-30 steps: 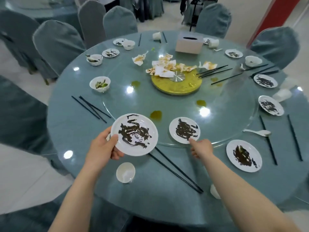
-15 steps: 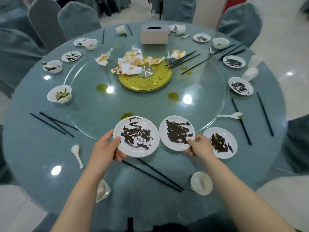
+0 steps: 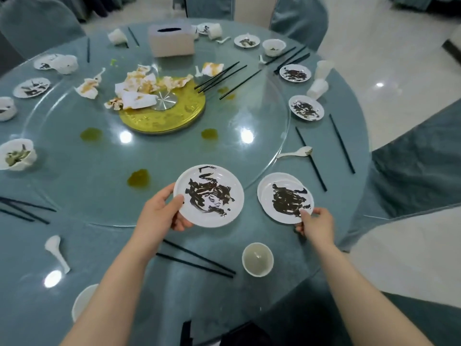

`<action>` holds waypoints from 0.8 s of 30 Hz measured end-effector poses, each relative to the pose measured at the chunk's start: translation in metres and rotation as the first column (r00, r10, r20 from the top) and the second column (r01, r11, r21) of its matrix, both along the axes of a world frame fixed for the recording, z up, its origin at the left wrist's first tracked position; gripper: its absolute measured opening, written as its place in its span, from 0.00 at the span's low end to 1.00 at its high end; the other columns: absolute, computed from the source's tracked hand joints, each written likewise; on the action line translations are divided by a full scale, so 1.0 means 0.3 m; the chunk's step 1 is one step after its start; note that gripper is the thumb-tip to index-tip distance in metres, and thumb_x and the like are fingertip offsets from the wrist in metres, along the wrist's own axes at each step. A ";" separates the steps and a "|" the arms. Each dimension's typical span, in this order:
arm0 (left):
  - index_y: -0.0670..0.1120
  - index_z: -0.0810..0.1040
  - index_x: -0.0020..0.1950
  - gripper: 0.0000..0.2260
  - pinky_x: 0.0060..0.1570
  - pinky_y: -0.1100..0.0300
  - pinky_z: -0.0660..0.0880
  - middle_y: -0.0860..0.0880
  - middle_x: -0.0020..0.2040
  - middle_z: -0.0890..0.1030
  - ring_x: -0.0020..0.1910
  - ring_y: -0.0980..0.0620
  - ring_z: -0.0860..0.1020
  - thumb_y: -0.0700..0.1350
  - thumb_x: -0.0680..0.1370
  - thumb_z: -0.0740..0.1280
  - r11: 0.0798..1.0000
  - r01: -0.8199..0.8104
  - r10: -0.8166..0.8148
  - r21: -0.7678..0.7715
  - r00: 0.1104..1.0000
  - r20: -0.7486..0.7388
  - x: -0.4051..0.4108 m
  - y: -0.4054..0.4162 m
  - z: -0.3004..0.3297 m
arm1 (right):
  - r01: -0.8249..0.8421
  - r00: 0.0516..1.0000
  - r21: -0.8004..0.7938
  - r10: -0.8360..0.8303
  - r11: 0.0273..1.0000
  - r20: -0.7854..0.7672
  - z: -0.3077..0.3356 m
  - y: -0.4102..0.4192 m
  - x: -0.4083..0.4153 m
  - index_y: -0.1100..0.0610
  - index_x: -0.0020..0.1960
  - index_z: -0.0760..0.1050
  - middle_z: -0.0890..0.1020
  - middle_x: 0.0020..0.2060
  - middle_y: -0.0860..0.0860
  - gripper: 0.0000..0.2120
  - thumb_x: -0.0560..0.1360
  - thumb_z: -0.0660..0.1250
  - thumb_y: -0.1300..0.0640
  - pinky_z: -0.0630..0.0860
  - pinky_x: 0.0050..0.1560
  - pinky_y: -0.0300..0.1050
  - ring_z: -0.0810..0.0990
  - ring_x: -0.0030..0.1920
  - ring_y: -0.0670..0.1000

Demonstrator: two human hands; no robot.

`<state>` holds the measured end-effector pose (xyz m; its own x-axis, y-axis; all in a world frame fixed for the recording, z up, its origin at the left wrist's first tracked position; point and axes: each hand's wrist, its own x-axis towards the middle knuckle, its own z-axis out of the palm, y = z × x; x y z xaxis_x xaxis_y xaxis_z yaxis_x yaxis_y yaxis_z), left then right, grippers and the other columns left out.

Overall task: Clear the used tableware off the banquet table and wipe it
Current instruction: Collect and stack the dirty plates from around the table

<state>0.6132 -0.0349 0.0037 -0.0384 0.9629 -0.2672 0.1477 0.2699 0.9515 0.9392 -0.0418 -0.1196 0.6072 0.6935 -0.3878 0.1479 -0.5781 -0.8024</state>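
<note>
While left hand (image 3: 159,216) fingers grip a round sauce-smeared white plate (image 3: 209,195), right hand (image 3: 314,222) pinches stacked glossy plates (image 3: 285,198).

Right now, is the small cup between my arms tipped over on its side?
No, the cup stands upright on the table, its open mouth facing up, just right of the black chopsticks.

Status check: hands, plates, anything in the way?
Left hand grips smeared plate. Right hand pinches second plate, stacked on another. Chopsticks, cup underneath.

Lower plate (image 3: 265,186) mostly hidden under smeared plate (image 3: 287,201); left bowls (image 3: 6,108) edge-cropped.
</note>
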 end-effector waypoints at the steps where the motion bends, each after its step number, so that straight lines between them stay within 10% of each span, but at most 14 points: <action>1: 0.51 0.76 0.60 0.13 0.22 0.66 0.69 0.46 0.23 0.76 0.21 0.53 0.73 0.38 0.81 0.59 1.000 -0.001 0.001 0.001 1.000 -0.005 -0.004 -0.005 0.000 | -0.011 1.000 -0.007 0.011 1.000 0.013 -0.010 0.007 -0.009 0.60 0.56 0.69 0.81 0.28 0.56 0.12 0.76 0.65 0.55 0.77 0.37 0.54 0.79 0.26 0.54; 5: 0.54 0.77 0.58 0.13 0.22 0.66 0.69 0.46 0.23 0.76 0.20 0.53 0.73 0.38 0.81 0.59 1.000 -0.023 0.023 -0.001 0.999 -0.024 -0.032 -0.035 0.003 | -0.110 0.988 -0.068 0.116 0.992 0.101 -0.039 0.030 -0.032 0.51 0.59 0.67 0.83 0.41 0.56 0.16 0.74 0.65 0.48 0.80 0.46 0.58 0.83 0.36 0.58; 14: 0.52 0.76 0.62 0.13 0.22 0.66 0.69 0.44 0.24 0.77 0.21 0.53 0.73 0.39 0.81 0.59 0.998 -0.047 0.047 0.033 0.999 -0.016 -0.097 -0.110 0.025 | 0.081 0.980 -0.014 -0.082 0.997 -0.181 0.008 0.026 -0.049 0.62 0.45 0.71 0.81 0.34 0.60 0.03 0.76 0.62 0.63 0.74 0.20 0.39 0.81 0.25 0.54; 24: 0.52 0.75 0.64 0.14 0.24 0.64 0.71 0.43 0.27 0.79 0.25 0.49 0.74 0.40 0.81 0.59 0.994 0.059 -0.061 0.088 0.998 0.017 -0.157 -0.321 0.058 | 0.197 0.969 0.276 -0.144 0.941 -0.201 0.237 -0.289 -0.155 0.54 0.43 0.66 0.80 0.29 0.57 0.08 0.76 0.66 0.58 0.72 0.20 0.36 0.79 0.22 0.49</action>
<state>0.5661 -0.1311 0.0211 0.0250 0.9830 -0.1817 0.1418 0.1764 0.9741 0.8928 -0.1286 -0.0484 0.6674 0.6838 -0.2951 -0.0905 -0.3188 -0.9435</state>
